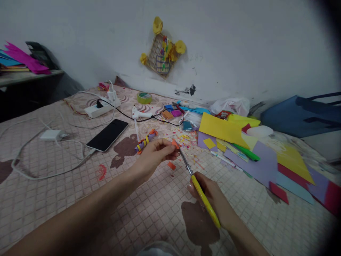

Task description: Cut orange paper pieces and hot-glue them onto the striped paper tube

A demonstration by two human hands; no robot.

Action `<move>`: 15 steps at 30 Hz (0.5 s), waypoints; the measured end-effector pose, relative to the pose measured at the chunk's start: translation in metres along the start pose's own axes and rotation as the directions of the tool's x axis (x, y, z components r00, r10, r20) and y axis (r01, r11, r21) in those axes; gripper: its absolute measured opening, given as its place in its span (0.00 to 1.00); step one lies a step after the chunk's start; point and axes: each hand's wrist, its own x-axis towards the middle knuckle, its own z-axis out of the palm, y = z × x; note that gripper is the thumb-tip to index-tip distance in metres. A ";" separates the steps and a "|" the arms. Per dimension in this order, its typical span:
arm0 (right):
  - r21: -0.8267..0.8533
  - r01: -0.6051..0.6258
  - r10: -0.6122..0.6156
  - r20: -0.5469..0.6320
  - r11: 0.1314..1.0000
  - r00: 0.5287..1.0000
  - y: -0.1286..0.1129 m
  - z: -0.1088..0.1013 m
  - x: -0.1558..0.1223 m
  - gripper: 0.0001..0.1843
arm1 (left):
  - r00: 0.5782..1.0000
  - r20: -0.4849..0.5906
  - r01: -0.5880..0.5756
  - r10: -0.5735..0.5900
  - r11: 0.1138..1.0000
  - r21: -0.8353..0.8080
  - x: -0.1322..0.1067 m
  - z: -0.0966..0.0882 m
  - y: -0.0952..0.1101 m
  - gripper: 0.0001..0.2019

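Note:
My left hand (156, 154) pinches a small orange paper piece (175, 144) between thumb and fingers. My right hand (210, 195) grips yellow-handled scissors (198, 188), whose blades reach up to the orange piece. Another orange scrap (171, 165) lies on the patterned mat just below my left hand. A rolled multicoloured paper bundle (145, 140) lies just beyond my left hand.
A black phone (108, 134), a white power strip (99, 108) with cables, and a charger (52, 135) lie to the left. Green tape roll (144, 97) sits near the wall. Coloured paper sheets (263, 156), a green marker (246, 152) and a blue bag (301, 115) fill the right side.

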 end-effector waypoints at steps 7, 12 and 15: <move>-0.073 0.026 -0.027 -0.018 0.997 0.999 0.001 -0.001 0.000 0.17 | 1.000 0.015 -0.004 0.004 1.000 0.001 0.000 -0.002 0.001 0.05; -0.113 0.032 -0.035 -0.019 0.993 0.999 0.001 -0.003 0.000 0.16 | 1.000 0.002 -0.007 0.007 1.000 0.008 0.000 -0.001 0.003 0.05; -0.113 0.033 -0.036 -0.023 0.993 0.999 0.002 -0.003 0.000 0.16 | 1.000 -0.005 -0.007 0.007 1.000 0.018 0.000 -0.001 0.004 0.04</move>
